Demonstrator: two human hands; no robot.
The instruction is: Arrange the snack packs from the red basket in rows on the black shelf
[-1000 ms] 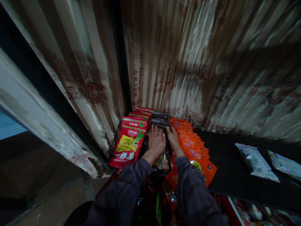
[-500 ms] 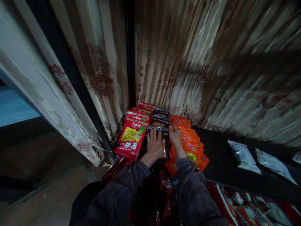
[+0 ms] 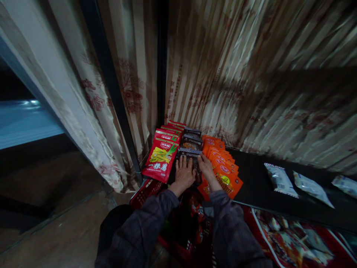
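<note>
L hand (image 3: pixel 184 174) palm-dn & flat, R hand (image 3: pixel 205 167) angled inwd

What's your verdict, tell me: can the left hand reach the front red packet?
Probably yes: the left hand lies on the dark packets, just right of the front red packet, with nothing visible between them.

Three black packs (image 3: pixel 191 144) (three white packets (image 3: pixel 280 181))

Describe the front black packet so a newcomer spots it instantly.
Below the pleated curtain is a black shelf. At its left end, black packets lie between red packets and a fan of orange packets. The front black packet differs from those behind: the left hand lies on it.
</note>
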